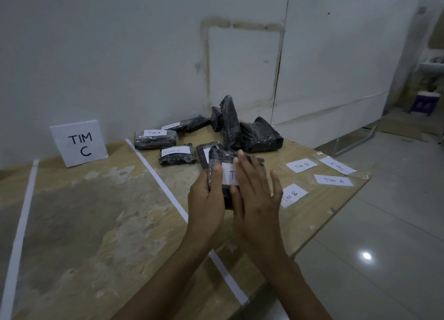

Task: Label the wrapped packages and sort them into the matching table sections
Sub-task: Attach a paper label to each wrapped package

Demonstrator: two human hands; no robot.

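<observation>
My left hand (208, 195) grips a black wrapped package (222, 159) above the table, thumb on its front. A white label (229, 177) lies on the package; my right hand (255, 190) presses flat over it with fingers spread, hiding most of the writing. Behind lie labelled packages: one marked TIM A (155, 139), one marked TIM C (177, 155), another (186, 125) at the wall. Unlabelled black packages (249, 132) are piled further back. Loose labels rest at the right: TIM B (301, 165), TIM B (292, 195), TIM A (333, 180), and one upside down (337, 165).
A white sign reading TIM C (79, 142) stands at the wall in the left section. White tape strips (158, 178) (24, 209) divide the wooden table (96, 223). The table's right edge drops to a tiled floor (384, 247).
</observation>
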